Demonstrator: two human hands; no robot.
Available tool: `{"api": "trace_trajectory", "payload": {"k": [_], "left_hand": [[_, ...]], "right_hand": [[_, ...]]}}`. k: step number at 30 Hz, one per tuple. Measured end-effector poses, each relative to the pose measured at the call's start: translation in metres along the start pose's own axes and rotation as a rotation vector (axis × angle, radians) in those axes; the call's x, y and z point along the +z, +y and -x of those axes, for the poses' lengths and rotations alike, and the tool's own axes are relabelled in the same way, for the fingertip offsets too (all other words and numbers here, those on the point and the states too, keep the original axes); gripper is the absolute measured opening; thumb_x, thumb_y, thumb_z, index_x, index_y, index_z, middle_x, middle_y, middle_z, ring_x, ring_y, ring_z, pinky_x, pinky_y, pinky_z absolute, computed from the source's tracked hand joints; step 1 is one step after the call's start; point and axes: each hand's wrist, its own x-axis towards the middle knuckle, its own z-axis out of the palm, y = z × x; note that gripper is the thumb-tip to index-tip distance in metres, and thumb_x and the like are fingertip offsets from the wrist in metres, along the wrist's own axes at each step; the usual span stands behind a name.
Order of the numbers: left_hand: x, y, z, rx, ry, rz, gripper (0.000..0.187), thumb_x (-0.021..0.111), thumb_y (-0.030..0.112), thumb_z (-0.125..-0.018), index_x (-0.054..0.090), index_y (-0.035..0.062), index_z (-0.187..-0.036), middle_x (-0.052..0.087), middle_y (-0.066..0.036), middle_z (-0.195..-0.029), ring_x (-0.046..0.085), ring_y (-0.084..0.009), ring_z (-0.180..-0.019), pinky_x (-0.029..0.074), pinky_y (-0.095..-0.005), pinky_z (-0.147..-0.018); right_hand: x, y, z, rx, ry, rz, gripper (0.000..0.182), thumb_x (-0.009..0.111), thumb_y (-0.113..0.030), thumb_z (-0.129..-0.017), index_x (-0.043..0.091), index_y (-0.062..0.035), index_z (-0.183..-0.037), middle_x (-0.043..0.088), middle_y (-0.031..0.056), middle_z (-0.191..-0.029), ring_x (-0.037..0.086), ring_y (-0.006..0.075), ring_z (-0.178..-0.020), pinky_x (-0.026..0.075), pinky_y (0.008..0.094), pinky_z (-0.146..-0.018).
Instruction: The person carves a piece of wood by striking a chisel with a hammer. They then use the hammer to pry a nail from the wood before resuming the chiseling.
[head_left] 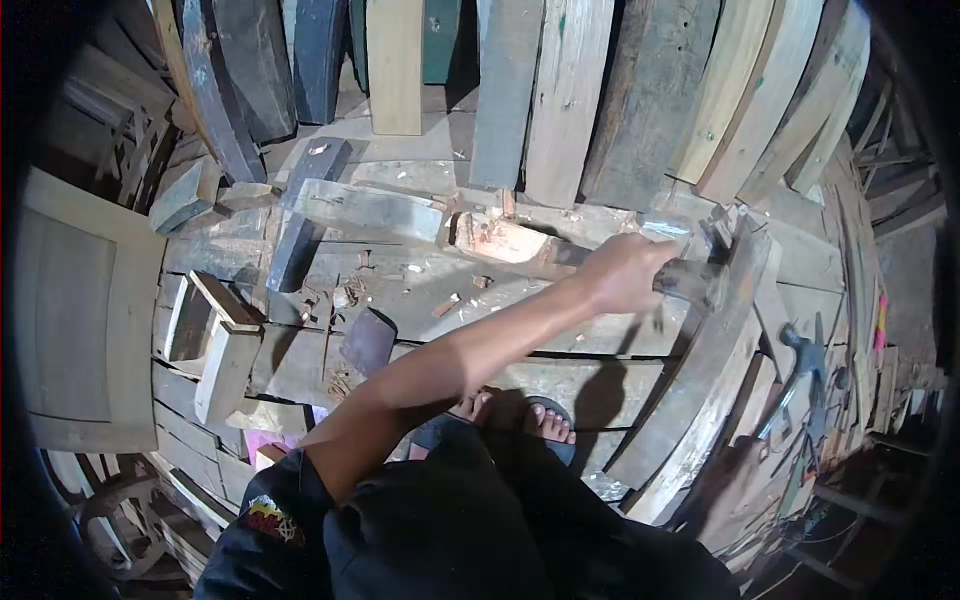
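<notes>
My left hand point(625, 272) reaches across the boards with its fingers closed on a dark wooden piece point(692, 280), which shows on the hand's right side. Just left of it lies a carved block point(500, 240) with a pale, freshly cut hollow. At the lower right, my right hand point(728, 480) is dim and smeared, near the lower end of a hammer point(800, 365); whether it touches the hammer cannot be made out. A long thick plank point(690, 395) slants between my two hands.
Upright planks point(395, 70) line the back. A small wooden frame point(228, 360) and a panelled board point(75, 310) stand at the left. Wood chips and a dark flat piece point(369, 341) lie on the slatted boards. My feet point(550, 422) are at the centre bottom.
</notes>
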Motion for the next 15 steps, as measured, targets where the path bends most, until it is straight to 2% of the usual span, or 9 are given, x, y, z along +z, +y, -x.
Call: {"api": "trace_trajectory", "payload": {"k": [3, 5, 7, 8, 10, 12, 14, 15], "left_hand": [[0.013, -0.006, -0.008, -0.006, 0.017, -0.06, 0.036, 0.08, 0.019, -0.069, 0.068, 0.0001, -0.097, 0.07, -0.025, -0.077, 0.071, -0.0421, -0.077, 0.057, -0.0479, -0.068], [0.017, -0.001, -0.005, -0.041, -0.04, -0.119, 0.034, 0.082, 0.021, -0.071, 0.07, 0.002, -0.096, 0.071, -0.024, -0.079, 0.072, -0.0423, -0.079, 0.057, -0.0488, -0.072], [0.019, 0.004, -0.002, -0.06, -0.119, -0.118, 0.032, 0.083, 0.021, -0.073, 0.07, 0.0027, -0.096, 0.072, -0.023, -0.079, 0.072, -0.0417, -0.079, 0.057, -0.049, -0.072], [0.021, 0.001, 0.001, -0.015, -0.134, -0.06, 0.031, 0.078, 0.015, -0.07, 0.069, 0.0012, -0.096, 0.07, -0.025, -0.079, 0.071, -0.0438, -0.079, 0.057, -0.0516, -0.073], [0.021, 0.006, 0.001, -0.042, -0.163, -0.09, 0.029, 0.077, 0.012, -0.07, 0.069, 0.0007, -0.096, 0.07, -0.025, -0.079, 0.071, -0.0441, -0.08, 0.057, -0.0519, -0.073], [0.017, 0.011, -0.004, -0.122, -0.203, -0.115, 0.027, 0.074, 0.009, -0.071, 0.069, -0.0003, -0.096, 0.07, -0.026, -0.081, 0.071, -0.0448, -0.082, 0.057, -0.0523, -0.075], [0.021, 0.005, -0.007, -0.111, -0.165, -0.168, 0.036, 0.08, 0.018, -0.073, 0.07, 0.0012, -0.103, 0.071, -0.025, -0.081, 0.072, -0.0442, -0.083, 0.057, -0.0517, -0.075], [0.024, 0.002, -0.009, -0.105, -0.148, -0.193, 0.041, 0.082, 0.023, -0.074, 0.07, 0.0019, -0.107, 0.071, -0.024, -0.082, 0.072, -0.0438, -0.083, 0.057, -0.0514, -0.076]], "right_hand": [[0.018, -0.026, 0.021, 0.123, -0.131, 0.045, 0.038, 0.055, -0.049, -0.107, 0.06, -0.0127, -0.097, 0.043, -0.0067, -0.067, 0.038, 0.0036, -0.05, 0.027, 0.0224, -0.043], [0.019, -0.02, 0.02, 0.115, -0.2, 0.055, 0.042, 0.049, -0.047, -0.109, 0.053, -0.0137, -0.085, 0.037, -0.0081, -0.061, 0.035, 0.0028, -0.046, 0.025, 0.0227, -0.04], [0.017, -0.018, 0.021, 0.096, -0.237, 0.031, 0.043, 0.049, -0.048, -0.109, 0.052, -0.0145, -0.083, 0.038, -0.0083, -0.061, 0.034, 0.0025, -0.046, 0.024, 0.0225, -0.04], [0.014, -0.015, 0.021, 0.105, -0.248, 0.006, 0.042, 0.049, -0.049, -0.109, 0.052, -0.0147, -0.084, 0.037, -0.0084, -0.061, 0.033, 0.0025, -0.046, 0.024, 0.0224, -0.04], [0.01, -0.013, 0.017, 0.118, -0.275, -0.035, 0.042, 0.049, -0.049, -0.109, 0.053, -0.0152, -0.085, 0.037, -0.0087, -0.061, 0.032, 0.0023, -0.046, 0.024, 0.0221, -0.04], [0.014, -0.016, 0.016, 0.066, -0.146, -0.044, 0.041, 0.05, -0.05, -0.108, 0.053, -0.0157, -0.086, 0.037, -0.0085, -0.061, 0.032, 0.0025, -0.046, 0.024, 0.0222, -0.04], [0.018, -0.017, 0.01, 0.012, -0.003, -0.063, 0.039, 0.053, -0.052, -0.107, 0.056, -0.0165, -0.091, 0.037, -0.0079, -0.061, 0.033, 0.0026, -0.047, 0.024, 0.0218, -0.041], [0.019, -0.023, 0.007, -0.032, -0.076, -0.067, 0.041, 0.052, -0.054, -0.106, 0.057, -0.0157, -0.092, 0.039, -0.0067, -0.063, 0.034, 0.0034, -0.049, 0.025, 0.0216, -0.043]]}}
